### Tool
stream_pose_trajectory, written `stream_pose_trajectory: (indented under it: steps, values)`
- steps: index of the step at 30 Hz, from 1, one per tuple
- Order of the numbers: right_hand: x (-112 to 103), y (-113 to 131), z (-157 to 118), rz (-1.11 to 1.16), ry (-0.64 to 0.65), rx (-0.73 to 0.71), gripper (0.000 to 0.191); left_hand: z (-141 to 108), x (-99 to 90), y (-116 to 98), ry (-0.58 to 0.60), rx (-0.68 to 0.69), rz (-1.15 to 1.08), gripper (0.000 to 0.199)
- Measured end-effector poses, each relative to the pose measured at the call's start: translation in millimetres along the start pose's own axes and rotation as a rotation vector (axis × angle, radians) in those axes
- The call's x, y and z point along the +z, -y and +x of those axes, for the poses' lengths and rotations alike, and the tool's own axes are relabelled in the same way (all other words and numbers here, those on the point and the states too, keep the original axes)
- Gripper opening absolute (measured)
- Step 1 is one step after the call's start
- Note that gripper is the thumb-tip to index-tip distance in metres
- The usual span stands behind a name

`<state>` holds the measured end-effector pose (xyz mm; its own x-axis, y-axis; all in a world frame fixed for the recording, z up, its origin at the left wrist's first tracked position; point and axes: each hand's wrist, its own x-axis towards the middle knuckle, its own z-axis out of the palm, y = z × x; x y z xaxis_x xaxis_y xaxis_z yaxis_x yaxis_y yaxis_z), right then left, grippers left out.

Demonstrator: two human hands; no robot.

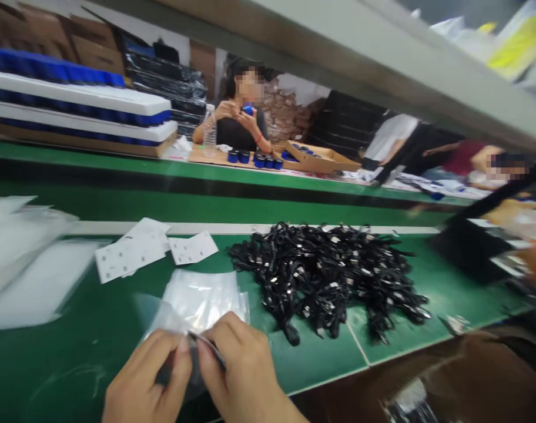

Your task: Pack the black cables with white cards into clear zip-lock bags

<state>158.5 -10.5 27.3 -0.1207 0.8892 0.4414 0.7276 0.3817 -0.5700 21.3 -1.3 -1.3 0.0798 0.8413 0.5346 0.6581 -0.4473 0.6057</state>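
Pinching what seems a clear bag [167, 317]: left hand [147, 376] and right hand [245, 365]

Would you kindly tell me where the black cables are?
In the head view, the black cables lie right of centre on the green table, just right of the clear bags.

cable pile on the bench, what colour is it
The cable pile is mostly black, flecked with white; best seen in the head view.
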Motion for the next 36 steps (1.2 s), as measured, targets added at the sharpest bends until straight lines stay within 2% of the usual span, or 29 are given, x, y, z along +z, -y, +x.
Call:
stream_pose_trajectory:
  steps: [4, 7, 9, 11, 14, 16, 18, 22, 25, 28, 31, 36]
  values:
    - [2, 0, -4, -0.184, 0.036, -0.073, 0.021, 5, -6.6, -3, 0.069, 0.078, 0.076, 0.019]
    - [6, -1, -4, -0.224, 0.053, -0.025, 0.022, -2, -3.0, -3, 0.116, 0.148, 0.102, 0.018]
    - [1, 0, -2, -0.153, 0.12, 0.044, 0.019, -5, -1.1, -2, 0.144, 0.162, 0.097, 0.018]
    - [-10, 1, 0, 0.007, 0.266, 0.09, 0.012, -5, -0.8, -2, 0.149, 0.153, 0.075, 0.016]
    - [-29, 3, 3, 0.239, 0.501, 0.091, 0.026, -3, -2.9, -2, 0.155, 0.122, 0.061, 0.017]
    - [-36, 0, 4, 0.314, 0.558, 0.101, 0.022, -2, -5.2, -3, 0.171, 0.108, 0.056, 0.017]
    - [-34, -5, 5, 0.367, 0.507, 0.163, 0.013, -2, -7.8, -4, 0.178, 0.104, 0.044, 0.016]
    - [-10, -18, 7, 0.569, 0.192, 0.43, 0.014, -3, -10.8, -4, 0.186, 0.139, 0.051, 0.011]
    - [9, -22, 8, 0.743, 0.175, 0.517, 0.002, -3, -8.4, 0, 0.211, 0.135, 0.037, 0.012]
    - [18, -21, 9, 0.643, 0.152, 0.46, 0.011, -4, -5.0, 2, 0.226, 0.124, 0.031, 0.013]
    - [14, -18, 10, 0.542, 0.169, 0.389, 0.009, -4, -3.8, 2, 0.248, 0.138, 0.067, 0.014]
    - [-3, -15, 9, 0.414, 0.28, 0.205, 0.016, -2, -3.0, 2, 0.136, 0.212, 0.233, 0.008]
